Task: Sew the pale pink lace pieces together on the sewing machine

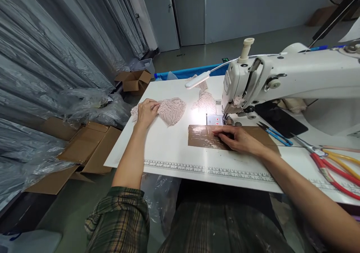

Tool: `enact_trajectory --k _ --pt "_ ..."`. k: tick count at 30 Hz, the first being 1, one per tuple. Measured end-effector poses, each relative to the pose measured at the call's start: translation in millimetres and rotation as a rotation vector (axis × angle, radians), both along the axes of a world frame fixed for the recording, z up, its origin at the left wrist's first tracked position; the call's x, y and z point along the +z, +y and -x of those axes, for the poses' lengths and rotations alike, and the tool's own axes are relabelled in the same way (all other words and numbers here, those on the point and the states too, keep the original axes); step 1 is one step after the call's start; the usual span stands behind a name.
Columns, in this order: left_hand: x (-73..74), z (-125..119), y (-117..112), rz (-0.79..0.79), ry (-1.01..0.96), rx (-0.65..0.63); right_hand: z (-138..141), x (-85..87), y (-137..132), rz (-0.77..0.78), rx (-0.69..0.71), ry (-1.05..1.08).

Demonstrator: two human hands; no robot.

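Observation:
My left hand [147, 113] is closed with its fingertips on a pale pink lace piece [172, 111], which lies on the left of the white sewing table. Part of the lace sticks out beyond the far side of the hand. My right hand [239, 138] lies over a brown, tape-covered strip [201, 136] in front of the needle area. Its thumb and fingers are drawn together; whatever may be between them is hidden. Just behind the strip is the sewing machine [253, 77], its presser foot [225, 118] near the lit metal plate. More pink lace [206, 101] rests behind the plate.
Blue thread snips [277, 135] and red-handled scissors [320, 163] lie to the right, beside yellow handles [341, 161]. A lamp [198, 80] hangs over the table. A printed ruler [208, 169] runs along the front edge. Cardboard boxes [95, 148] stand on the floor at left.

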State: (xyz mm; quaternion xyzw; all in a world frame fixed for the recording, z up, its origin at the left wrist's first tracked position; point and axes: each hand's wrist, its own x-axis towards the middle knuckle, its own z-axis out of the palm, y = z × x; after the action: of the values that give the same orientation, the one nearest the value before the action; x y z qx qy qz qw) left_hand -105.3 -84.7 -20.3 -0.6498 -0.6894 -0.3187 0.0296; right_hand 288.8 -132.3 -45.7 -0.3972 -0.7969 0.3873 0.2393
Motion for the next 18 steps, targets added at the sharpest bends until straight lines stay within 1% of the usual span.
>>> enact_trajectory --k 2,4,5,6,7,9,10,11,13,14,16,18 --pt "7.2 -7 -3 -0.066 -0.017 0.014 -2 -1.5 0 0.063 -0.036 0.019" --pt "17.9 -24 -13 -0.156 -0.06 -0.021 -4 0.6 -2 0.113 -0.093 0.069" --pt "24.2 -37 -21 -0.193 -0.085 -0.096 -5 3.7 -4 0.118 -0.119 0.108" --pt "30.8 -51 -31 -0.2 -0.089 -0.217 -6 8.4 -6 0.101 -0.138 0.15" --pt "37.4 -68 -42 -0.172 -0.084 -0.372 -6 14.5 -9 0.06 -0.139 0.186" --pt "50.2 -103 -68 0.009 -0.06 -0.714 -7 29.0 -16 -0.051 -0.056 0.212" --pt "55.9 -120 -80 0.114 -0.072 -0.853 -6 36.3 -20 -0.104 0.035 0.198" --pt "61.2 -134 -91 0.199 -0.093 -0.967 -6 42.8 -24 -0.13 0.141 0.175" --pt "69.9 -155 -109 0.308 -0.132 -1.06 -7 52.1 -34 -0.1 0.33 0.121" --pt "73.4 -160 -114 0.36 -0.148 -1.073 -9 54.8 -39 -0.046 0.388 0.113" --pt "78.7 -164 -121 0.458 -0.199 -1.076 -16 57.5 -48 0.113 0.443 0.139" --pt "81.8 -161 -124 0.598 -0.281 -1.09 -27 58.9 -56 0.298 0.482 0.183"
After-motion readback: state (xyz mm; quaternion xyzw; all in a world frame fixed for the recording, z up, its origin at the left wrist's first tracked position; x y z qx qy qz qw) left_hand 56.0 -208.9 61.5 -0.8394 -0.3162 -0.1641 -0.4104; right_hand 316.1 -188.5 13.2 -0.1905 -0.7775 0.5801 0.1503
